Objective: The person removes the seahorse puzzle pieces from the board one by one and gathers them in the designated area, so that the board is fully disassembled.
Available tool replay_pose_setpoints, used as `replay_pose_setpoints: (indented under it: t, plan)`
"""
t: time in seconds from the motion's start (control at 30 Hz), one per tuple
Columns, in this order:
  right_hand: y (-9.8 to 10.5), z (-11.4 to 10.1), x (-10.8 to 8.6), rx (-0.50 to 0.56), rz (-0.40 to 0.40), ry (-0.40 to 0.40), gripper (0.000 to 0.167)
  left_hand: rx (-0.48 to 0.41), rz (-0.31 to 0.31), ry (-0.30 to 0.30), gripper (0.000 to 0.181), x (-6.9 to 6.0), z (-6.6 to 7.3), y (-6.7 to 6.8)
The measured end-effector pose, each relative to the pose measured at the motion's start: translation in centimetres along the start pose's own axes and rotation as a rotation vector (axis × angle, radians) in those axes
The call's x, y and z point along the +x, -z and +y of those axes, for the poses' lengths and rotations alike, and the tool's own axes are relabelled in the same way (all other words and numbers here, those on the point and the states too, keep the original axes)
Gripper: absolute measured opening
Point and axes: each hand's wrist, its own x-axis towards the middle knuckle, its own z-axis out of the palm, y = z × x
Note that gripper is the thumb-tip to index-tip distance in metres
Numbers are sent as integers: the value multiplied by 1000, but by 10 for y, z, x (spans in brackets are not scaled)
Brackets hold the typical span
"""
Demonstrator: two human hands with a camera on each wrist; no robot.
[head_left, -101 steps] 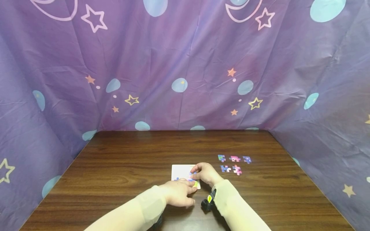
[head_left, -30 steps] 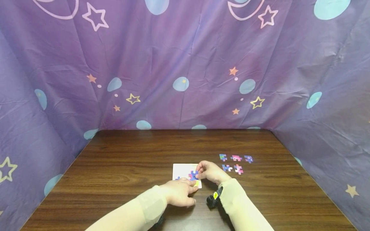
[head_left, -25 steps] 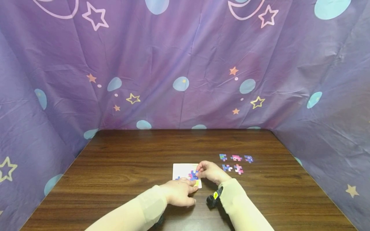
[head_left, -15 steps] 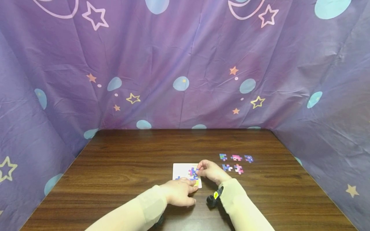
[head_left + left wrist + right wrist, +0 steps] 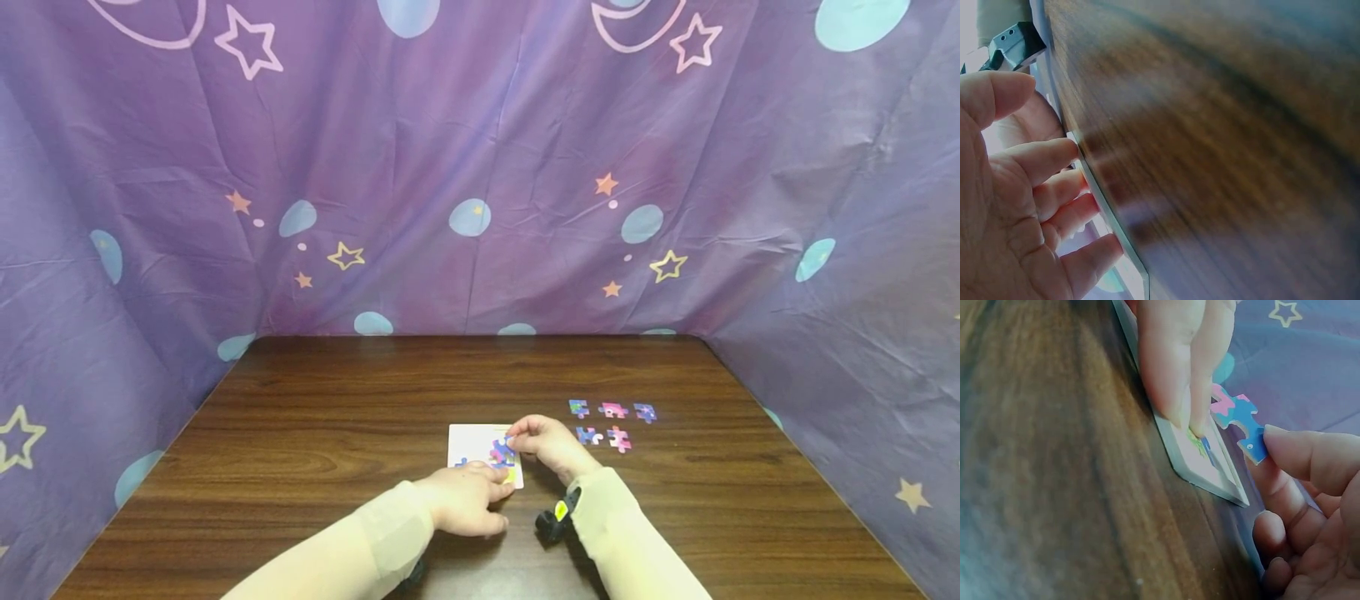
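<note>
My right hand [image 5: 551, 444] pinches a blue and pink jigsaw puzzle piece [image 5: 1244, 428] between thumb and fingertips. In the right wrist view the piece is tilted and raised above the white puzzle board [image 5: 1207, 481]. Across the near part of that board [image 5: 465, 442] rests my left hand [image 5: 465, 498], its fingers extended. The left wrist view shows its fingertips [image 5: 1110, 245] at the board's edge. A blue knob of another puzzle piece [image 5: 461, 462] and a yellow-green patch [image 5: 512, 476] show beside the left hand; the rest there is covered.
Several loose puzzle pieces lie in two rows to the right of the board, among them a pink one [image 5: 618, 439] and a blue one [image 5: 645, 412]. The brown wooden table [image 5: 337, 417] meets a purple curtain [image 5: 420, 167] at the back and sides.
The puzzle piece in my right hand has turned and tilted over the board, after shifting slightly away from me. My left hand stays in place.
</note>
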Motion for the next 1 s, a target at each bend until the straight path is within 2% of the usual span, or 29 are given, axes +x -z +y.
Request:
replay_pose_setpoints:
  t: [0.23,0.57,0.73,1.0]
  plan:
    - [0,2,1,39,42,-14,24,2,5,4,59,1,0,-1]
    - [9,-1,0,134,32,-50,15,-1,6,11,59,1,0,-1]
    - [21,-5,0,111,87,-37,11,2,9,7,59,1,0,0]
    - [49,-3,-7,57,107,-19,12,22,29,-8,58,1,-2,-2]
